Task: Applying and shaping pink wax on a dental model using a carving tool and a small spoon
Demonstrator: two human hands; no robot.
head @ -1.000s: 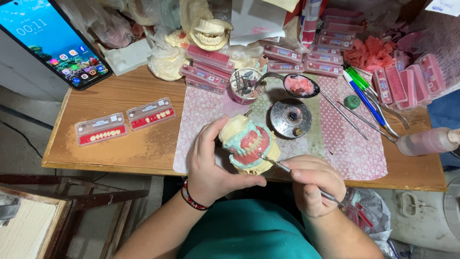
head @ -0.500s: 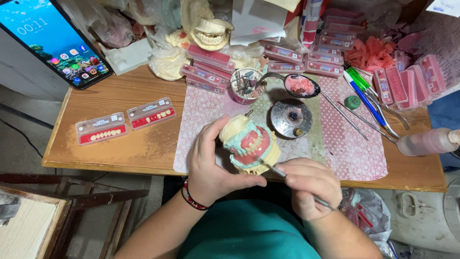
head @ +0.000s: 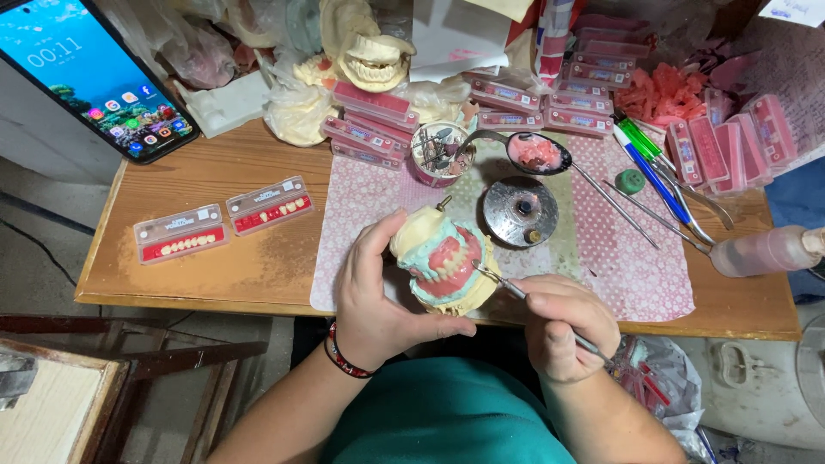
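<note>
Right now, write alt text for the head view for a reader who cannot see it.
Over a wooden table, the left hand grips a plaster dental model with pink wax gums while the right hand touches a thin metal tool to it. Two tooth cards lie to the left; a phone leans behind.

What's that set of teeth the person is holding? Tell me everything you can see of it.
The denture model is a pair of cream, plaster-looking casts joined on a hinged frame with a small brass knob on top. Between the casts sit pink wax-like gums with a row of whitish teeth, edged in pale turquoise. It is held tilted above the table's near edge, teeth facing the camera. The left hand cups it from the side and below, and the thin metal tool in the right hand touches its gum line.
</note>
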